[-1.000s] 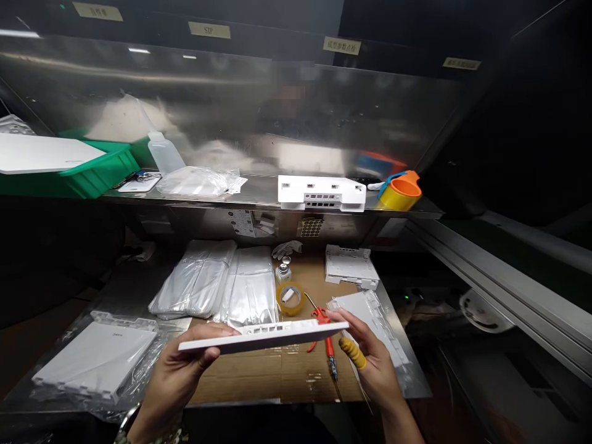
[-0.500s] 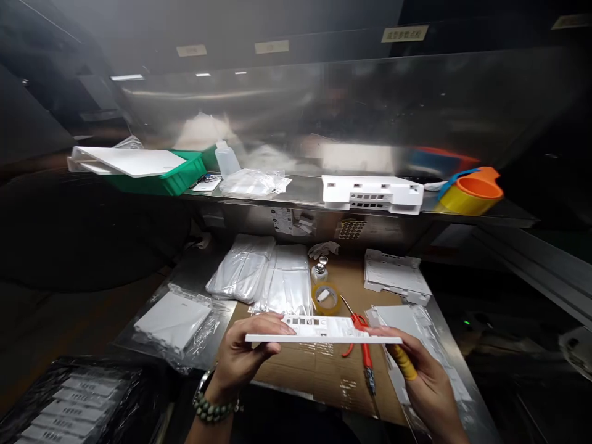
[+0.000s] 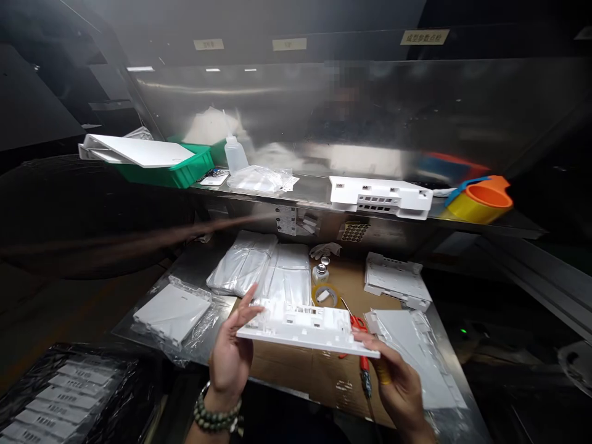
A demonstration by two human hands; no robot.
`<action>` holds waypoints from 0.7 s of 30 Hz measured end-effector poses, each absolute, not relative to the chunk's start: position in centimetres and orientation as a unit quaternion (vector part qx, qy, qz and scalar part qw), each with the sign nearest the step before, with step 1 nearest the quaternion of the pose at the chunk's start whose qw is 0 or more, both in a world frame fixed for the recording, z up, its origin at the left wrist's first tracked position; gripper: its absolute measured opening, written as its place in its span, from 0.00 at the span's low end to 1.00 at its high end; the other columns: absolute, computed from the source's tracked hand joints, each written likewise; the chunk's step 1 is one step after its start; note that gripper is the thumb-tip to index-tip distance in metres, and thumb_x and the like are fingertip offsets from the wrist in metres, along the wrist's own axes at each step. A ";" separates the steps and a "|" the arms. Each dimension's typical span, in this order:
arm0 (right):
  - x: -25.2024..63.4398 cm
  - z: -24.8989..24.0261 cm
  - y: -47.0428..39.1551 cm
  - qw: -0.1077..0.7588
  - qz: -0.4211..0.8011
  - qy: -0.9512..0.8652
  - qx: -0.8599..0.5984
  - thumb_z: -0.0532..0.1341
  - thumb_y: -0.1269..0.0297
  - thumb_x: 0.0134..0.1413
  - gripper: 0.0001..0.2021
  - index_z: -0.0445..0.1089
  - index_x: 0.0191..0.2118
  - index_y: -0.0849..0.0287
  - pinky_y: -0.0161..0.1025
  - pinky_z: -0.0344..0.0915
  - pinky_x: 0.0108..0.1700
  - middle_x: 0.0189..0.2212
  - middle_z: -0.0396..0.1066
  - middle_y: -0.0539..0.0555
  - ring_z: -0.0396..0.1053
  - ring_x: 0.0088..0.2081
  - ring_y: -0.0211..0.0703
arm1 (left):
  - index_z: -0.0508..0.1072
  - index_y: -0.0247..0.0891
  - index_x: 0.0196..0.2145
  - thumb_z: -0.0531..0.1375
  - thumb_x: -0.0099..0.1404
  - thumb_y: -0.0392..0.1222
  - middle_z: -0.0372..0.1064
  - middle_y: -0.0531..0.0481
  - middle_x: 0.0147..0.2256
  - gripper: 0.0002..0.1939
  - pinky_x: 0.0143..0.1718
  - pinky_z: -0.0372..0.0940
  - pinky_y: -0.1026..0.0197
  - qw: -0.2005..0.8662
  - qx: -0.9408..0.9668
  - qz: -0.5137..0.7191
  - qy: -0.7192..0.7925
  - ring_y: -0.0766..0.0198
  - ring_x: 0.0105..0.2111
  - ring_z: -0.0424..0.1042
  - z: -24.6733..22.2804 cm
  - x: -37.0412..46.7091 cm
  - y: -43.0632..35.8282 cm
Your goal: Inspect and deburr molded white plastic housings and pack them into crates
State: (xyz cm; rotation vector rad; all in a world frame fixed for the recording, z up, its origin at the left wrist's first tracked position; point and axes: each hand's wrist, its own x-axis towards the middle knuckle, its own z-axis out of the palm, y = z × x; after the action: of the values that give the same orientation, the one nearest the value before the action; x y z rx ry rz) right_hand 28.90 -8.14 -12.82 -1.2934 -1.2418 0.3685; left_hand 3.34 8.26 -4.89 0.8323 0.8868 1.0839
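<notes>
A white plastic housing panel (image 3: 305,330), with port cutouts and moulded ribs on its upper side, is held level above the bench between my two hands. My left hand (image 3: 232,351) supports its left end, with the fingers stretched up past the edge and one raised apart. My right hand (image 3: 393,376) pinches the right end, fingertips on top. Something yellow shows by the right thumb; whether it is a wrap or a handle I cannot tell. Beneath the panel's right end lies a red-handled tool (image 3: 365,367), partly hidden.
Clear plastic bags (image 3: 243,262), a roll of tape (image 3: 326,296) and a small pump bottle (image 3: 320,271) lie behind the panel. Wrapped white housings (image 3: 171,314) flank it left and right. A shelf above carries a green bin (image 3: 185,172), a white housing (image 3: 380,196) and a yellow-orange holder (image 3: 483,200).
The panel has tipped so more of its ribbed side shows, and its right end has dropped. My left fingers have loosened and stretched upward. My right hand has moved left.
</notes>
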 end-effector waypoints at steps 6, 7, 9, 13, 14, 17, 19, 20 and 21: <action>27.9 -14.9 -4.5 0.497 0.239 -0.675 -0.490 0.53 0.71 0.69 0.20 0.69 0.59 0.44 0.53 0.68 0.62 0.60 0.72 0.53 0.67 0.63 0.50 | 0.72 0.33 0.60 0.58 0.68 0.39 0.82 0.37 0.42 0.23 0.54 0.71 0.39 0.867 0.094 0.315 0.375 0.41 0.46 0.80 -8.7 -1.6 9.8; 28.4 -15.7 -3.2 0.453 0.241 -0.684 -0.518 0.54 0.69 0.69 0.19 0.70 0.59 0.46 0.52 0.67 0.63 0.61 0.71 0.53 0.66 0.64 0.49 | 0.69 0.31 0.62 0.58 0.67 0.36 0.82 0.36 0.42 0.26 0.54 0.71 0.38 0.858 0.090 0.325 0.389 0.41 0.46 0.80 -8.9 -2.3 10.0; 30.1 -17.9 0.2 0.351 0.228 -0.680 -0.602 0.56 0.66 0.68 0.18 0.71 0.59 0.48 0.52 0.65 0.65 0.60 0.71 0.53 0.66 0.64 0.48 | 0.63 0.29 0.66 0.56 0.66 0.32 0.80 0.34 0.45 0.31 0.56 0.69 0.37 0.837 0.093 0.357 0.404 0.40 0.48 0.78 -8.9 -3.5 10.5; 33.9 -22.6 7.6 0.249 0.203 -0.631 -0.706 0.58 0.67 0.67 0.12 0.77 0.50 0.56 0.56 0.67 0.60 0.49 0.78 0.60 0.73 0.54 0.52 | 0.56 0.30 0.70 0.53 0.69 0.40 0.72 0.31 0.57 0.33 0.65 0.55 0.34 0.883 0.150 0.375 0.239 0.39 0.59 0.68 -6.8 -3.7 11.2; 34.6 -23.6 9.0 0.228 0.201 -0.628 -0.717 0.60 0.66 0.66 0.11 0.77 0.49 0.58 0.56 0.68 0.58 0.47 0.78 0.60 0.74 0.52 0.51 | 0.56 0.31 0.70 0.53 0.70 0.42 0.69 0.32 0.59 0.33 0.67 0.51 0.34 0.895 0.164 0.367 0.192 0.39 0.62 0.66 -6.0 -3.4 11.4; 35.3 -25.9 11.3 0.174 0.197 -0.639 -0.723 0.64 0.63 0.63 0.09 0.75 0.46 0.59 0.54 0.69 0.55 0.44 0.77 0.55 0.74 0.49 0.48 | 0.59 0.32 0.69 0.54 0.68 0.44 0.68 0.33 0.61 0.33 0.68 0.48 0.34 0.901 0.178 0.365 0.152 0.39 0.63 0.63 -3.7 -2.1 11.7; 35.2 -26.9 11.4 0.159 0.185 -0.651 -0.719 0.64 0.66 0.62 0.07 0.76 0.44 0.58 0.53 0.68 0.55 0.43 0.76 0.55 0.73 0.48 0.48 | 0.61 0.30 0.67 0.56 0.67 0.44 0.70 0.32 0.60 0.33 0.67 0.50 0.33 0.892 0.171 0.380 0.175 0.37 0.62 0.65 -2.7 -1.5 11.9; 35.1 -27.2 11.3 0.158 0.175 -0.655 -0.718 0.63 0.69 0.61 0.07 0.77 0.43 0.57 0.51 0.67 0.55 0.43 0.76 0.56 0.72 0.49 0.49 | 0.62 0.30 0.66 0.57 0.66 0.44 0.71 0.32 0.59 0.33 0.66 0.52 0.33 0.887 0.167 0.388 0.187 0.36 0.61 0.67 -2.4 -1.3 12.0; 35.1 -27.5 11.0 0.160 0.165 -0.658 -0.717 0.62 0.71 0.59 0.09 0.77 0.43 0.57 0.50 0.67 0.54 0.44 0.76 0.57 0.72 0.50 0.51 | 0.63 0.29 0.66 0.58 0.66 0.45 0.71 0.32 0.58 0.33 0.65 0.53 0.33 0.882 0.164 0.396 0.195 0.36 0.60 0.68 -2.2 -1.3 12.1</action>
State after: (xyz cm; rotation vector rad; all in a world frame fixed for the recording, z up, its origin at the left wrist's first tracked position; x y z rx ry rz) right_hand 35.09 11.01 -27.46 -2.0490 -1.8806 0.4717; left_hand -1.26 12.06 -2.22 0.3416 0.4069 0.8252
